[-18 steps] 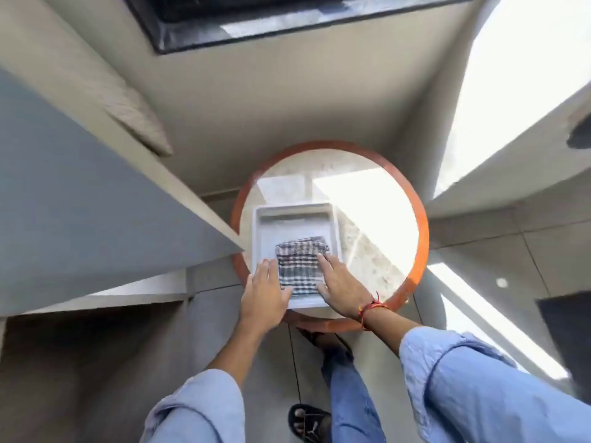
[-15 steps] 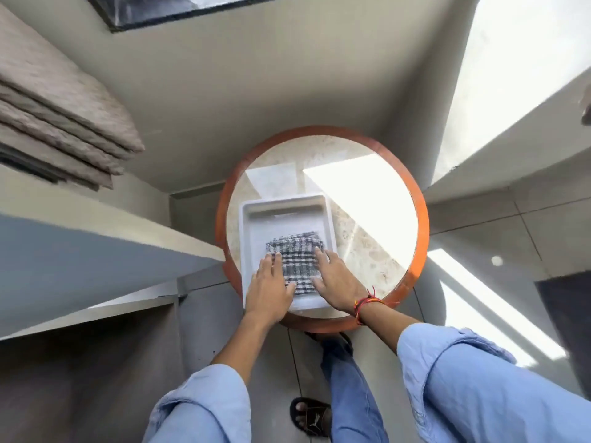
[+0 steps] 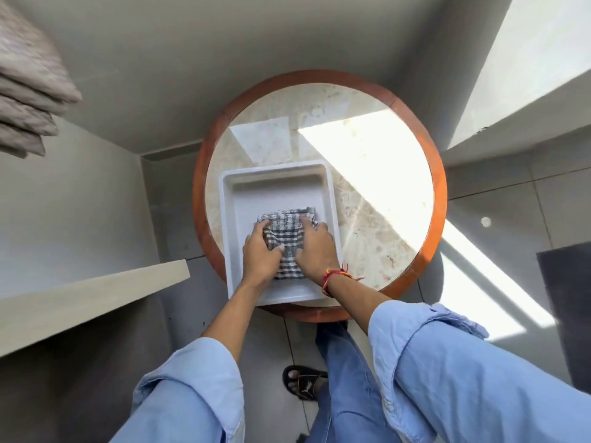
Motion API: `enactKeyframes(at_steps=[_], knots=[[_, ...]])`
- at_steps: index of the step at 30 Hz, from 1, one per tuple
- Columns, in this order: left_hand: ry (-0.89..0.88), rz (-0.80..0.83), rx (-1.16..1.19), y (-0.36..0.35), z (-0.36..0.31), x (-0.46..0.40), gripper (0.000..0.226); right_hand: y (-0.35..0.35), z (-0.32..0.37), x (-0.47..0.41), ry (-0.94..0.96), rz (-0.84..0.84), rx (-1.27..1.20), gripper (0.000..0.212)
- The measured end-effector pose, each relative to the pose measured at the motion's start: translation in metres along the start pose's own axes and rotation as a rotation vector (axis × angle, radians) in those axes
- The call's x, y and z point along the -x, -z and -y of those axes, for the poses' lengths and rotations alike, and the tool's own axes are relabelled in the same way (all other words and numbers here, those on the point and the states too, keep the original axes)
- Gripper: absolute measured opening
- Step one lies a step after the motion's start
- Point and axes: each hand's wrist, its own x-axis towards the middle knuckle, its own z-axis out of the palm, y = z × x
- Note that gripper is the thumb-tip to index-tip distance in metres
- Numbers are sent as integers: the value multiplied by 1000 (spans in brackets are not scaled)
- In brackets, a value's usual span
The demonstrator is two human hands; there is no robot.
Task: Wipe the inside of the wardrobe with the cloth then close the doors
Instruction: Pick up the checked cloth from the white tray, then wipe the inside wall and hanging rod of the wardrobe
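The checked cloth (image 3: 286, 241) lies folded in a white plastic tray (image 3: 275, 187), which sits on a round stone-topped desk (image 3: 367, 187) with an orange-brown wooden rim. Seen from the head camera, the cloth is toward the 6 o'clock end of the tray, and the tray itself is on the 8 o'clock part of the desk top.

Both hands are on the cloth. The left hand (image 3: 260, 255) comes in at its 9 o'clock edge, fingers curled over and gathering the fabric. The right hand (image 3: 315, 247) covers its 3 o'clock side, fingers bent down onto the weave and apparently pinching it; a red thread bracelet (image 3: 332, 278) circles that wrist. The cloth bunches slightly between the two hands, so both look to be grasping it, though it is not yet lifted clear of the tray.

At 9 o'clock in the view a pale shelf board (image 3: 96, 298) of what seems to be the wardrobe juts out, with folded grey textiles (image 3: 28, 100) stacked at 10 o'clock.

By my reading the task is at its very start: the cloth is only being picked up. Wiping the wardrobe interior and closing the doors are all left.
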Motion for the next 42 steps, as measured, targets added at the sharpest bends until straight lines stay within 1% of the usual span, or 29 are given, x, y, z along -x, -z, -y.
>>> enactKeyframes(at_steps=[2,4,6,7,11,13,15,17,18,20,23,27,29,30,31,33,36,39,42], knots=[[15,0,76,6,-4,2,64,2,3,0,-25,-13,-80,63],[-4,35,118,16,-9,10,63,7,5,1,-49,3,-122,53],[-38,70,151,31,-12,28,66,15,10,13,-50,24,-165,32],[-54,71,148,38,-12,37,66,19,13,19,-53,33,-192,27],[-119,1,102,74,-10,95,67,34,35,69,-2,35,-285,30],[-130,-22,100,93,-2,128,68,34,50,99,-35,63,-339,34],[-121,-54,116,116,13,168,70,31,66,136,-80,142,-410,40],[-104,-151,152,154,38,218,71,17,94,177,-52,279,-499,45],[-104,-158,166,158,43,224,71,13,94,183,-65,333,-598,45],[-105,-272,238,199,70,273,71,-4,132,222,-4,443,-697,46],[-101,-508,325,270,115,365,72,-32,212,297,233,560,-645,50],[-101,-874,450,366,164,502,77,-58,334,424,638,686,-500,56],[-109,-1025,453,401,179,567,77,-67,383,486,799,737,-464,56],[-109,-1087,435,412,184,593,77,-69,399,514,850,753,-450,56],[-111,-1175,405,428,191,627,77,-72,421,550,937,753,-425,55],[-124,-1343,346,455,199,676,75,-76,455,606,1119,666,-413,55],[-160,-1604,243,504,201,763,67,-73,517,708,1453,594,-368,63],[-168,-1784,144,552,190,829,71,-55,568,787,1694,545,-426,68],[-193,-1966,26,592,165,903,74,-22,616,866,2005,489,-490,71]])
